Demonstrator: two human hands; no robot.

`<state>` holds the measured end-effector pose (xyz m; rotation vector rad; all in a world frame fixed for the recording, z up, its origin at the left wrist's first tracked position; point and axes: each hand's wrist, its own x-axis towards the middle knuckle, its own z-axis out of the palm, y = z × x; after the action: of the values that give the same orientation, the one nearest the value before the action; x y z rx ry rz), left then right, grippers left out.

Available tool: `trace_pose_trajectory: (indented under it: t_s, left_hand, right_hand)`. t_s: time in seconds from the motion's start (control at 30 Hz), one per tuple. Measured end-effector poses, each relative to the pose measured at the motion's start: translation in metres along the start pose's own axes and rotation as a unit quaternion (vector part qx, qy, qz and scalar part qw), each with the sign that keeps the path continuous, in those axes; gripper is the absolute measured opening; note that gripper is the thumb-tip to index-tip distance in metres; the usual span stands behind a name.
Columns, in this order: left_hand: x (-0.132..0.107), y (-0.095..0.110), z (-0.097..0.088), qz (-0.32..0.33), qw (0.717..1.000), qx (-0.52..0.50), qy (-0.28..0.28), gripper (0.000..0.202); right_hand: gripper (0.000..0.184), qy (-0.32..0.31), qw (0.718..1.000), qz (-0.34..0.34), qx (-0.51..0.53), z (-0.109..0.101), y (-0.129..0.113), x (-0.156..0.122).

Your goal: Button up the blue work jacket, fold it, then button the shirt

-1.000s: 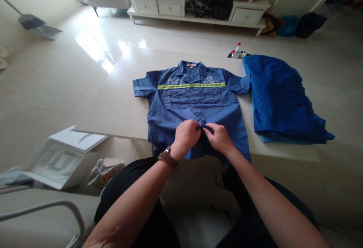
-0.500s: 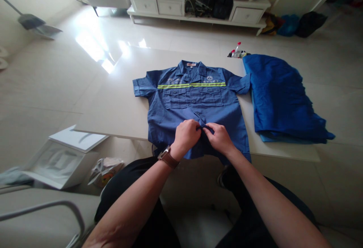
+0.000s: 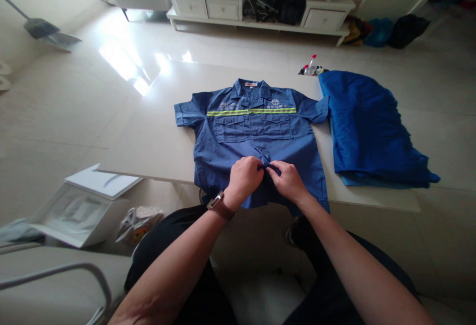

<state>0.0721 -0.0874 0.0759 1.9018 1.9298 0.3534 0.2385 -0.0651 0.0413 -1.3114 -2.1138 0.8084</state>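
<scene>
A blue short-sleeved work shirt (image 3: 223,152) lies face up, its collar pointing away from me and a yellow reflective stripe across the chest. Its lower hem hangs over the near edge of the white table (image 3: 148,141). My left hand (image 3: 245,173), with a watch (image 3: 221,206) on the wrist, pinches the front placket low on the shirt. Close beside it, my right hand (image 3: 287,178) pinches the other side of the same front edge. Between the fingertips the cloth is bunched and slightly raised. Any button there is hidden by my fingers.
Folded bright blue cloth (image 3: 372,131) lies on the table's right side, touching the shirt's sleeve. Small bottles with red caps (image 3: 311,67) stand behind it. An open white box (image 3: 85,211) and a plastic bag (image 3: 139,223) are at the lower left. A white cabinet (image 3: 223,10) stands beyond.
</scene>
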Motion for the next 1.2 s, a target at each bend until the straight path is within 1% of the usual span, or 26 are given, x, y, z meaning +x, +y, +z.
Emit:
trace_pose_trajectory:
  t_s: [0.47, 0.8, 0.93, 1.2]
  left_hand:
    - [-0.0001, 0.0014, -0.0040, -0.010, 1.000, 0.001, -0.014, 0.018]
    - [-0.0006, 0.0003, -0.0001, -0.010, 1.000, 0.001, -0.015, 0.019]
    - [-0.0004, -0.0001, 0.0005, -0.007, 1.000, -0.005, -0.009, 0.020]
    - [0.0000, 0.0001, 0.0002, -0.013, 1.000, -0.005, -0.016, 0.021]
  right_hand:
    - [0.018, -0.007, 1.000, -0.001, -0.003, -0.0014, -0.0019, 0.0000]
    - [0.019, -0.016, 1.000, 0.001, -0.008, -0.0015, -0.0015, 0.0000]
    - [0.017, -0.010, 1.000, 0.002, -0.006, -0.0009, -0.0016, 0.0000]
    - [0.018, -0.011, 1.000, 0.001, -0.012, -0.0007, -0.0016, -0.0001]
